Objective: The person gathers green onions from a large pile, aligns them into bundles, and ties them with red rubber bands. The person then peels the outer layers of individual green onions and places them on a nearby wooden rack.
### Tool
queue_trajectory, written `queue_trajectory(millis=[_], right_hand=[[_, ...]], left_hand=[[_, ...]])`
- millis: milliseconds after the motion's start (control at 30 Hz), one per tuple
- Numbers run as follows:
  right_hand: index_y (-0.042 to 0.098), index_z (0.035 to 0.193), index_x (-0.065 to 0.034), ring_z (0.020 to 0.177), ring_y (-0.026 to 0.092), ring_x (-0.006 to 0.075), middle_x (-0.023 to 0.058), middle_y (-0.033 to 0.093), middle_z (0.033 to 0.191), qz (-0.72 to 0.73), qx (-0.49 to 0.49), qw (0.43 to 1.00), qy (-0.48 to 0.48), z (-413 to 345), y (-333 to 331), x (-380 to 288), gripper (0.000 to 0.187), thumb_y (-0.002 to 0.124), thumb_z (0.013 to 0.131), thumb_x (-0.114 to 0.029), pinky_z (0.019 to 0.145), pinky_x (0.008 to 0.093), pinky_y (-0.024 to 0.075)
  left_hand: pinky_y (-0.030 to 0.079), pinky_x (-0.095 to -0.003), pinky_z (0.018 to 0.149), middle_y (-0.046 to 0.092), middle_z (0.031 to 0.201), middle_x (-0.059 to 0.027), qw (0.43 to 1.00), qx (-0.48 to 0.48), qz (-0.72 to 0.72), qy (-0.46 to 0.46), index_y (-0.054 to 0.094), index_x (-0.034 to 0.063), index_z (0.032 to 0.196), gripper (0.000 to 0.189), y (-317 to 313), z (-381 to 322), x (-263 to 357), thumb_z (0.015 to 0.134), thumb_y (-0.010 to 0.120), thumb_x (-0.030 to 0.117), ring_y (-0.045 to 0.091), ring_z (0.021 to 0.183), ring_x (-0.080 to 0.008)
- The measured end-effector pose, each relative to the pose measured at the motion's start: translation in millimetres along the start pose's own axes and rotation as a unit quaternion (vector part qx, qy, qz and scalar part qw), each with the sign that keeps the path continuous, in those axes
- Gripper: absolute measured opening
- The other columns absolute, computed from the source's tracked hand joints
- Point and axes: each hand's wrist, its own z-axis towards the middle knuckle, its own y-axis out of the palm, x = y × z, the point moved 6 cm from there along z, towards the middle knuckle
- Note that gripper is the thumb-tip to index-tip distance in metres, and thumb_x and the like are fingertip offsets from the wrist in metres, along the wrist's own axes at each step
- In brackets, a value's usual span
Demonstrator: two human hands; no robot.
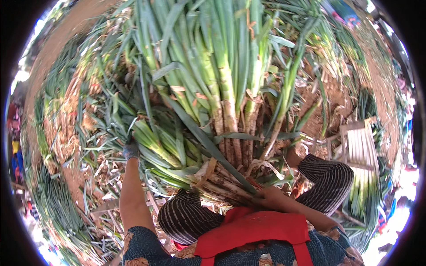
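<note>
A bundle of large green onions (163, 149) lies slantwise across my lap, its leafy part to the left and its pale, soil-marked root ends (219, 189) towards the right. My left hand (130, 151), in a grey-blue glove, grips the leaves on the far left of this bundle; its fingers are mostly hidden by foliage. One long dark green leaf (213, 143) crosses over the stalks and runs down into my right hand (268, 196), whose fingers are closed at its lower end beside the roots. Just beyond, a thick upright stand of green onions (229, 109) rises with dirty white stems.
Heaps of green onions lie at left (63, 113) and upper right (326, 50). A slatted wooden stool (361, 143) stands at right. Leaf scraps (106, 166) litter the brown soil (336, 96). My knees in striped trousers (327, 179) flank the bundle, and a red apron (253, 229) covers my front.
</note>
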Motion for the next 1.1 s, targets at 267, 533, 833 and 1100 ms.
queue_trajectory(millis=[267,533,833,1100], right_hand=[[0.069,0.086,-0.0108,0.073,0.063,0.0331,0.014,0.064,0.078,-0.014,0.104,0.994,-0.008,-3.9,7.6,-1.2,0.031,0.059,0.083,-0.04,0.065,0.0392,0.0485],[0.067,0.077,-0.0062,0.066,0.062,0.0323,0.0162,0.063,0.071,0.14,0.196,0.97,0.02,-20.1,4.9,6.8,0.037,0.061,0.079,-0.043,0.059,0.0398,0.0475],[0.068,0.079,0.0,0.063,0.058,0.0123,0.0087,0.065,0.068,0.332,0.202,0.921,-0.03,-21.9,-4.4,-8.9,0.033,0.065,0.082,-0.033,0.059,0.031,0.0467],[0.067,0.097,0.001,0.065,0.055,0.0085,0.0064,0.067,0.076,0.468,0.358,0.792,-0.161,-59.0,-86.4,-4.4,0.026,0.064,0.085,-0.021,0.057,0.0249,0.0459]], left_hand=[[0.035,-0.0276,0.044,0.047,0.06,0.0012,0.923,-0.295,-0.239,-0.067,0.057,0.0133,0.079,0.042,-21.0,-58.1,49.1,0.077,0.067,0.054,0.045,0.051,-0.0124],[0.036,-0.0284,0.04,0.044,0.061,0.0001,0.92,-0.23,-0.313,-0.057,0.056,0.0095,0.085,0.023,-71.3,-144.4,151.6,0.084,0.067,0.03,0.041,0.047,-0.0118],[0.035,-0.0271,0.038,0.047,0.052,0.001,0.941,-0.152,-0.248,0.172,0.05,0.0124,0.065,0.032,-203.8,-314.7,317.0,0.084,0.064,0.033,0.045,0.039,-0.013],[0.034,-0.0236,0.042,0.046,0.057,0.0019,0.859,-0.167,-0.262,0.408,0.054,0.0097,0.075,0.03,-229.6,-505.6,495.4,0.087,0.06,0.038,0.045,0.047,-0.0101]])
